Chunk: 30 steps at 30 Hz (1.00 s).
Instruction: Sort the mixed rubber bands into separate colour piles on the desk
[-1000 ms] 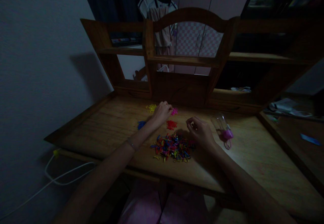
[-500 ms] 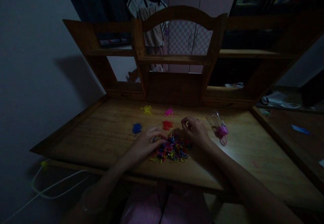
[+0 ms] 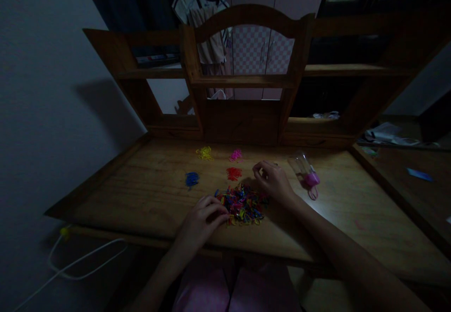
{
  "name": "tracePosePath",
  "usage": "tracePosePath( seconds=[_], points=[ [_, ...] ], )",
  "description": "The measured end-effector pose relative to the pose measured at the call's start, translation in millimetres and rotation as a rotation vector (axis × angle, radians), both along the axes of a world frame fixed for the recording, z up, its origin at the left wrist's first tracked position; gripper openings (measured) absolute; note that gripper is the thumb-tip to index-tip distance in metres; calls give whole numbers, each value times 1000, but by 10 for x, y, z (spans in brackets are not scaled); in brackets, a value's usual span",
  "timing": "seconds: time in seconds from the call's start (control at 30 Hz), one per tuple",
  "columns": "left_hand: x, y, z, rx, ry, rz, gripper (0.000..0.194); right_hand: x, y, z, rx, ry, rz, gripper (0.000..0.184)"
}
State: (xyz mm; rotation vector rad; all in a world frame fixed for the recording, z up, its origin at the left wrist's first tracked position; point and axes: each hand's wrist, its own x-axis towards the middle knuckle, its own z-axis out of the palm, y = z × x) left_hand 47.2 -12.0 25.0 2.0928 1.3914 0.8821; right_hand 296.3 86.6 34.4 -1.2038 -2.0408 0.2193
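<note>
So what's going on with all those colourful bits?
A person's left hand is at the left edge of a mixed pile; it's too dark to tell if it holds any. The right hand is curled beside the pile. Farther back sit separate yellow, pink, red and blue piles.

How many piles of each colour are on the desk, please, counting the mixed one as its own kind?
Yellow pile: 1
Pink pile: 1
Red pile: 1
Blue pile: 1
Mixed pile: 1
Total: 5
</note>
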Motion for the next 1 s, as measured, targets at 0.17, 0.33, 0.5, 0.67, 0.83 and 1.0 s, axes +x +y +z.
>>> tracePosePath(
  seconds=[0.17,0.33,0.5,0.67,0.83,1.0],
  points=[
    [5,72,73,-12,-128,43,11,2,-12,15,1,-6,-3,10],
    [8,118,104,-81,-198,95,17,17,-9,26,-3,-8,-13,9],
    [31,235,129,19,-102,247,20,32,-2,21,2,-3,-6,8],
    [180,848,307,187,-71,141,16,32,3,19,-10,6,-24,9],
    [341,1678,370,222,95,76,10,72,38,16,-19,0,-38,9],
    [302,1894,292,195,133,37,9,149,70,46,-8,11,-69,12]
  ],
)
